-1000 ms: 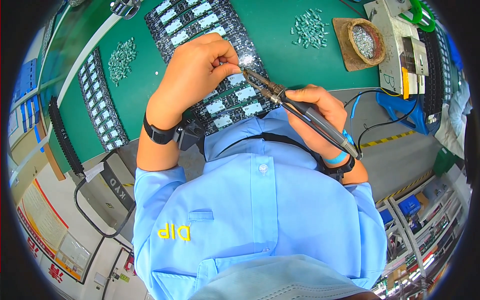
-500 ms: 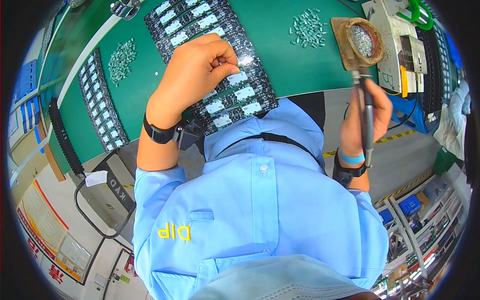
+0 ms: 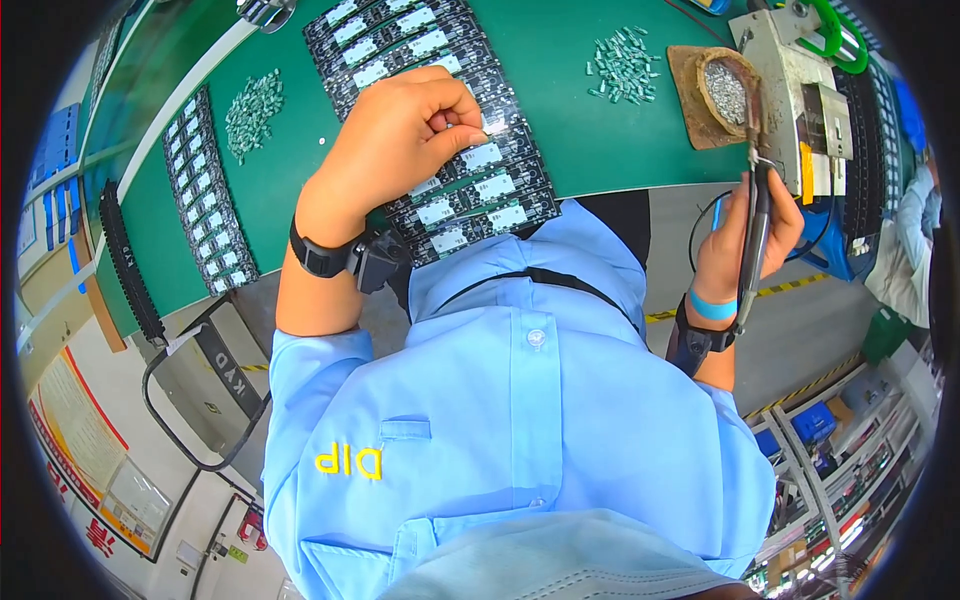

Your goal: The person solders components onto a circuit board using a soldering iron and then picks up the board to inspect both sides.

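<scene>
My left hand (image 3: 400, 140) rests on a black panel of circuit boards (image 3: 470, 190) on the green bench mat. Its fingertips are pinched together over a small part on the panel; the part itself is too small to make out. My right hand (image 3: 745, 235) is off the bench edge to the right, gripping a soldering iron (image 3: 755, 200). The iron points away from me, its tip at a brown holder filled with metal wool (image 3: 725, 88). Both wrists carry dark bands.
Another black board panel (image 3: 205, 200) lies at the left, beside a heap of small silver parts (image 3: 250, 105). A second heap (image 3: 622, 65) sits near the brown holder. A grey metal stand (image 3: 800, 80) with cables is at the far right. A black tray (image 3: 125, 265) borders the mat's left edge.
My right hand swung the soldering iron off the board panel and out to the right, up to the metal wool holder. My left hand stayed pinched on the panel.
</scene>
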A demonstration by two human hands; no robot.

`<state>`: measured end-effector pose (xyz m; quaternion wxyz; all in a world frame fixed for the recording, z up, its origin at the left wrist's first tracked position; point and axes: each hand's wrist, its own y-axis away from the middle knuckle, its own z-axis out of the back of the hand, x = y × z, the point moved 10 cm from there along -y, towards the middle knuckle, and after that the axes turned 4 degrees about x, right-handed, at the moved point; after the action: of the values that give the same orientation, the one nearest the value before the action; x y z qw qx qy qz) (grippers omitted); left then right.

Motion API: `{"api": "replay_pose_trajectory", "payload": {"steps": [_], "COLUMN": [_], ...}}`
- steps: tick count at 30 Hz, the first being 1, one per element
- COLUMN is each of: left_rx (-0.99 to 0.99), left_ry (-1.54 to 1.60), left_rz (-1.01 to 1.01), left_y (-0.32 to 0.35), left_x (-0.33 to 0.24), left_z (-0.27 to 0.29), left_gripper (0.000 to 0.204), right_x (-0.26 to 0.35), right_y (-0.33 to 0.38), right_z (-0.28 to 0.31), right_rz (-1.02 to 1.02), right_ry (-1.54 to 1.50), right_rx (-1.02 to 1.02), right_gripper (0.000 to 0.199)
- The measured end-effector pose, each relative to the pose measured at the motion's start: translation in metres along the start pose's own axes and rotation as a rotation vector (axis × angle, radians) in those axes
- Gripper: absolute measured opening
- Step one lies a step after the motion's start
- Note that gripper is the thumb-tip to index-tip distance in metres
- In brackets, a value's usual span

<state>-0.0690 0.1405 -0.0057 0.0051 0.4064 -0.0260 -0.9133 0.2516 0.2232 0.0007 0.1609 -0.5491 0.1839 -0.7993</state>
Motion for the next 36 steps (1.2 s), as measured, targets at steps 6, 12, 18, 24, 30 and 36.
{"api": "replay_pose_trajectory", "payload": {"steps": [6,12,18,24,30,36], "left_rx": [-0.005,-0.045,-0.066,-0.257,-0.281,-0.226], "left_ry": [-0.011,-0.053,0.095,0.113,-0.024,-0.035], "left_rz": [-0.011,-0.052,-0.03,0.044,0.014,-0.028], "left_y": [-0.001,0.0,0.002,0.007,0.005,0.003], "left_x": [0.001,-0.003,0.0,0.017,0.02,0.016], "left_z": [0.0,0.003,0.012,0.032,0.032,0.026], "left_gripper": [0.014,0.015,0.014,0.01,0.01,0.011], "right_x": [0.005,0.021,0.044,0.054,0.052,0.047], "right_y": [0.005,0.021,0.032,0.046,0.05,0.05], "right_z": [-0.011,-0.037,-0.071,-0.101,-0.111,-0.119], "right_rz": [-0.067,-0.058,-0.024,-0.054,-0.074,-0.14], "right_ry": [-0.089,-0.218,-0.361,-0.485,-0.467,-0.508], "right_rx": [0.077,0.278,0.463,0.673,0.724,0.694], "right_gripper": [0.031,0.034,0.038,0.03,0.027,0.026]}}
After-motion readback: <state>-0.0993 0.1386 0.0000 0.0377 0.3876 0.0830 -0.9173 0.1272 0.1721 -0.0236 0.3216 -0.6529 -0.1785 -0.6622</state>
